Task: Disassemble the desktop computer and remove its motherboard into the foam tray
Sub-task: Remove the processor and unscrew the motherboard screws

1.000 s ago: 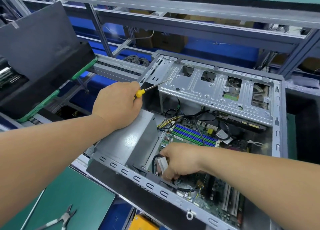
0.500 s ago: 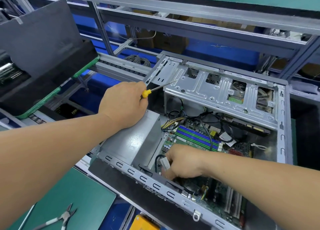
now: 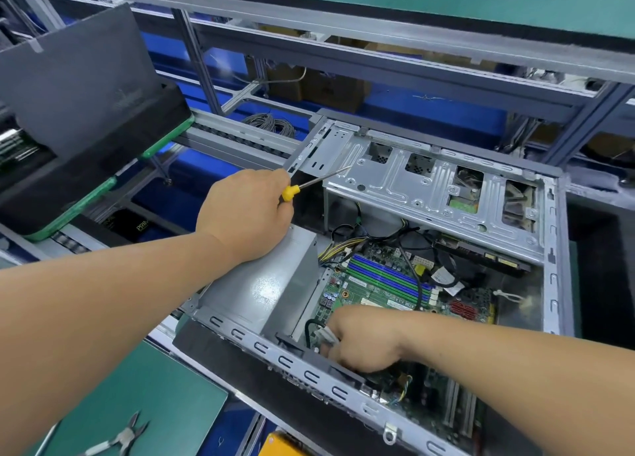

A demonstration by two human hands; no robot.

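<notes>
Inside open computer case, motherboard and cables.

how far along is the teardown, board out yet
Not yet. Done: the case is open. In hand: the right hand pinches a white connector by the motherboard; the left hand holds a screwdriver. Left: cables, then lifting the board out.
</notes>
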